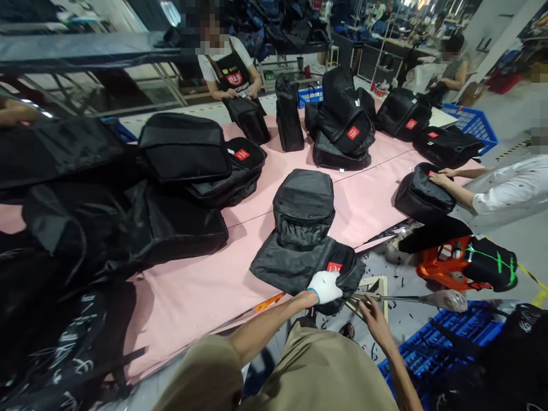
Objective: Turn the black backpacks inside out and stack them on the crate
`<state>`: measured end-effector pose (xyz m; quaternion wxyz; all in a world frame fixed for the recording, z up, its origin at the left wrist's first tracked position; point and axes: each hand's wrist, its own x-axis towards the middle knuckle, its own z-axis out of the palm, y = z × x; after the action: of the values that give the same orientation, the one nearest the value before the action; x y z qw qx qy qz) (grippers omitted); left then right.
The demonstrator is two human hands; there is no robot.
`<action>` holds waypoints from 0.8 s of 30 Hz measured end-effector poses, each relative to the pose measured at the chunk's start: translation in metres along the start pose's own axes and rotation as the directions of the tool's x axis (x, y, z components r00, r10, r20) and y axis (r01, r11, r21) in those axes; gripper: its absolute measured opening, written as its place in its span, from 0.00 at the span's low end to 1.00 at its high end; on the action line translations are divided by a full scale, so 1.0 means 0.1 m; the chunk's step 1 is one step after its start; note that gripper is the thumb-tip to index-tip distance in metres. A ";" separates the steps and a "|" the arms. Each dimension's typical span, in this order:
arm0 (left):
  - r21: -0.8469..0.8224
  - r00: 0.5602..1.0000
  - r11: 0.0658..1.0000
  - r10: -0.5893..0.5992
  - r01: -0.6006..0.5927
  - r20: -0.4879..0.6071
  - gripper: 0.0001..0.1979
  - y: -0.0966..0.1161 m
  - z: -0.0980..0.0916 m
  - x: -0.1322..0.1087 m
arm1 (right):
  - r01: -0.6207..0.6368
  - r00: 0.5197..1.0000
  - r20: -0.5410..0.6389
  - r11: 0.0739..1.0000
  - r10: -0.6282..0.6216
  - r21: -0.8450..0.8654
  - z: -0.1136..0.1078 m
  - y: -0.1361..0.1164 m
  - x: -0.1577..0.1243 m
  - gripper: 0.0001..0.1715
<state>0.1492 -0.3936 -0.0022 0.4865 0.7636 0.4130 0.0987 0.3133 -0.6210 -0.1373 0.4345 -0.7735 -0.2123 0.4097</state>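
Observation:
A black fabric bag (285,265) with a red label lies at the near edge of the pink-covered table (184,308), part of it hanging over the edge. My left hand (325,286), in a white glove, grips this bag just below the label. Bare, my right hand (377,322) is just off the table edge, close to the bag's right side, with its fingers stretched out and apart. Close by its fingertips runs a thin rod (405,298) with a plastic-wrapped end; whether they touch it is unclear. Another black bag (303,200) stands behind, touching the first one.
Black bags (184,145) are piled at the left, with more bags (345,125) along the far side. Across the table a person (231,68) handles a bag; at the right another person's hands (443,176) rest on one. A blue crate (411,342) and orange stool (445,260) stand at the right.

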 end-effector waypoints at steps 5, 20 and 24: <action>0.036 0.993 0.993 0.109 -0.111 0.053 0.08 0.35 -0.24 0.08 | 0.195 0.981 0.030 0.976 -0.193 -0.102 0.15 -0.65 0.23 0.46; -0.630 0.964 0.767 -0.243 0.121 -0.111 0.14 -0.01 -0.96 -0.10 | 0.039 0.921 -0.391 0.996 -0.002 0.086 -0.37 -0.95 0.72 0.54; -0.561 0.943 0.825 -0.238 0.072 -0.230 0.14 -0.01 -0.98 -0.07 | 0.182 0.926 -0.321 0.979 -0.201 -0.089 -0.39 -0.73 0.48 0.40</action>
<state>0.0895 -0.3334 0.0485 0.6239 0.5340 0.4958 0.2826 0.3751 -0.5692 -0.0861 0.4791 -0.8186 -0.2234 0.2245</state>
